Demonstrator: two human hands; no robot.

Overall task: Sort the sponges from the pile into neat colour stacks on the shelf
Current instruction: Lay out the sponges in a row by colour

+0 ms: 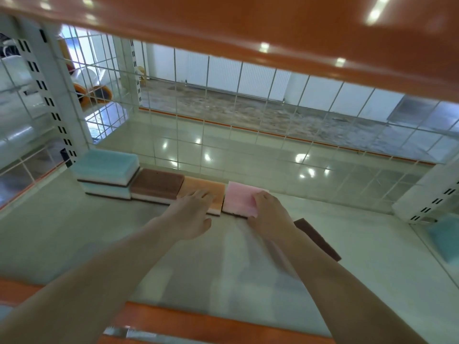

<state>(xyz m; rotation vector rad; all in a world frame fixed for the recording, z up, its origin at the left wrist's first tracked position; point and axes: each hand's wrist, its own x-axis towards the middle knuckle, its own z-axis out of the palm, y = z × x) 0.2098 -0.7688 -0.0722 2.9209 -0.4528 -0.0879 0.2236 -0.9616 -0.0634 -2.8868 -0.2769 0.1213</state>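
Both forearms reach over the orange front edge of the shelf [74,244] toward a row of sponges near the wire grid [223,95] at its back. Here the right hand [268,217] grips the pink sponge [239,199] at its right end, and the left hand [191,217] rests with straight fingers on the orange sponge [196,188] just beside it. Further left in the row are a brown sponge [157,181] and a stack of two blue sponges [106,167] by the back left corner; a brown pad [320,240] lies under the right forearm, and another blue sponge [445,237] lies at the right edge.
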